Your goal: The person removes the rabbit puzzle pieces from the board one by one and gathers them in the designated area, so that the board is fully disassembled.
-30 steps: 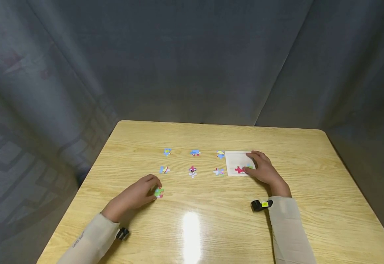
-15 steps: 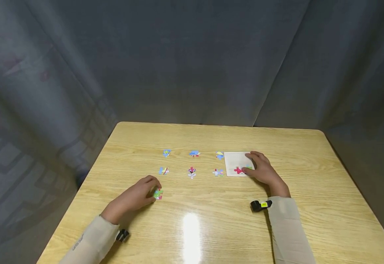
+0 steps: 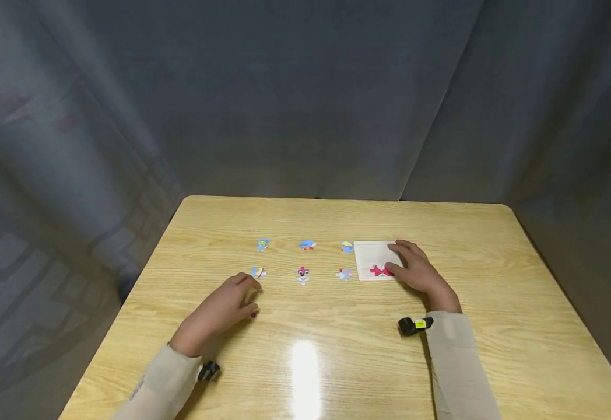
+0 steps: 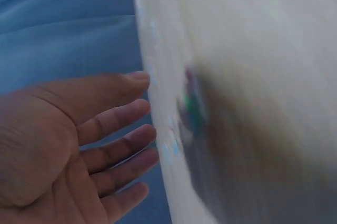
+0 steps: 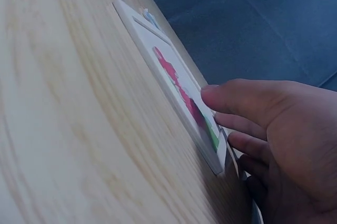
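At the left front of the table, my left hand [image 3: 221, 312] hovers low with thumb and fingers spread apart. In the left wrist view, a blurred green and purple jigsaw piece [image 4: 194, 105] is beyond the fingertips, apart from them; from the head it is mostly hidden by the hand. My right hand [image 3: 420, 274] grips the right side of a white puzzle tray [image 3: 372, 252], thumb over it and fingers at its edge. Inside the tray's near side lie red jigsaw pieces [image 3: 376, 270] and a green one [image 5: 212, 133], partly covered by the thumb in the head view.
Left of the tray, loose jigsaw pieces lie in two rows, including a fox-face piece [image 3: 302, 275], a blue piece [image 3: 307, 245] and a yellow-and-blue piece [image 3: 346, 247] close to the tray's edge. Behind the wooden table [image 3: 305, 219] hangs a dark curtain [image 3: 284, 116].
My left hand has shifted slightly right and its thumb and fingers have spread; the green piece seen between them before is now largely out of sight from the head. The right hand keeps its place.
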Available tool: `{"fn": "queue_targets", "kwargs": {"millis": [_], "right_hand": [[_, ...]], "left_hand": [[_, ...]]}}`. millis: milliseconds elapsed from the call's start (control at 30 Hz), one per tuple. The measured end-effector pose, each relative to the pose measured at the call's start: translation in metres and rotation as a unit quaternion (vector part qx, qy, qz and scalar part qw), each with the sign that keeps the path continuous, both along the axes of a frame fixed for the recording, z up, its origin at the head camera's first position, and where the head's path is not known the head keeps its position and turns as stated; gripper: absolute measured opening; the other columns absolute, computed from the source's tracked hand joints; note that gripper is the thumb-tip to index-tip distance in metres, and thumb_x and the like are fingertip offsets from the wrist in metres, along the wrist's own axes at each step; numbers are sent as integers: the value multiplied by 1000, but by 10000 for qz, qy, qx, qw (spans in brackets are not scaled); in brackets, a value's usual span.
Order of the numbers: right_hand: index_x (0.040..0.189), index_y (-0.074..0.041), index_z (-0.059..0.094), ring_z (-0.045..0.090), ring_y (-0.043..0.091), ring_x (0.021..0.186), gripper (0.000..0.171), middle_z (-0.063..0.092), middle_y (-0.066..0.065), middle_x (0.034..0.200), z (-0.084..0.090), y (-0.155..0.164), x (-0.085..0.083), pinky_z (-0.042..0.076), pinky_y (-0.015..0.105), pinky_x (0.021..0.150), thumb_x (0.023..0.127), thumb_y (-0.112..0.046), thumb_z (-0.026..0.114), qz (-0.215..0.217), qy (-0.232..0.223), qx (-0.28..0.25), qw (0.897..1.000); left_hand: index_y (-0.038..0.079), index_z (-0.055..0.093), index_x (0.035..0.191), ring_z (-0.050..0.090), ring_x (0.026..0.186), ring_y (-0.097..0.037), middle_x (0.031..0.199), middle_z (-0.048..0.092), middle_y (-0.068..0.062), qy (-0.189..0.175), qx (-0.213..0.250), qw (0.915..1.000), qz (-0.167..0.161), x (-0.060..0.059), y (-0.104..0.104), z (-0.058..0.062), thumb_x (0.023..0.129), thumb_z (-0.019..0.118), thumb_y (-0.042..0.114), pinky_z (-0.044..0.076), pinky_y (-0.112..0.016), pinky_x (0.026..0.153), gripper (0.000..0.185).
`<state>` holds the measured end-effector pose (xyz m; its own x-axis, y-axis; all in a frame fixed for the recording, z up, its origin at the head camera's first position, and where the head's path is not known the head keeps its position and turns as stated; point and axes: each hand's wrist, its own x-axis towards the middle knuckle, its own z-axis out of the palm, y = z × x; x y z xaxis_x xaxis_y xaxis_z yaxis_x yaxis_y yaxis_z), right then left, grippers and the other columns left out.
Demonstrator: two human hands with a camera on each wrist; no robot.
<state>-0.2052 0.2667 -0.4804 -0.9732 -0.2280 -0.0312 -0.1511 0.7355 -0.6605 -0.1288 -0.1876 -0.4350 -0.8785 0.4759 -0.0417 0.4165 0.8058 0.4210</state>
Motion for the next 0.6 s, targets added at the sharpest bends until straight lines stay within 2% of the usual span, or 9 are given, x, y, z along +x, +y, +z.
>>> {"fn": "queue_targets", "kwargs": {"millis": [133, 300, 433, 600], "right_hand": [[144, 0, 43, 16, 45, 141, 59, 23, 22, 153, 0, -1, 0, 20, 66, 108, 96, -29, 61, 85, 20, -70, 9999], [145, -2, 42, 15, 44, 142, 56, 22, 21, 155, 0, -1, -2, 19, 64, 109, 98, -27, 59, 165, -40, -88, 9998], [145, -2, 42, 15, 44, 142, 56, 23, 22, 155, -1, -1, -4, 18, 65, 109, 98, -27, 59, 245, -22, -133, 9996], [145, -2, 42, 14, 44, 142, 55, 23, 22, 155, 0, 2, -3, 17, 65, 110, 99, -27, 58, 318, 2, -170, 9993]], "left_hand": [[7, 60, 123, 55, 114, -23, 124, 55, -5, 188, 94, 9998, -16, -8, 23, 4, 90, 72, 20, 49, -38, 93, 38], [7, 57, 128, 52, 119, -25, 130, 54, -5, 306, 371, 9984, -287, -20, 61, 10, 92, 69, 23, 47, -39, 97, 42], [9, 53, 135, 49, 124, -24, 136, 50, -5, 211, 500, 9973, -503, -28, 90, 12, 95, 65, 28, 46, -38, 99, 46], [13, 47, 141, 42, 131, -24, 142, 45, -3, 74, 654, 9958, -630, -39, 122, 9, 97, 61, 33, 43, -38, 103, 51]]}}
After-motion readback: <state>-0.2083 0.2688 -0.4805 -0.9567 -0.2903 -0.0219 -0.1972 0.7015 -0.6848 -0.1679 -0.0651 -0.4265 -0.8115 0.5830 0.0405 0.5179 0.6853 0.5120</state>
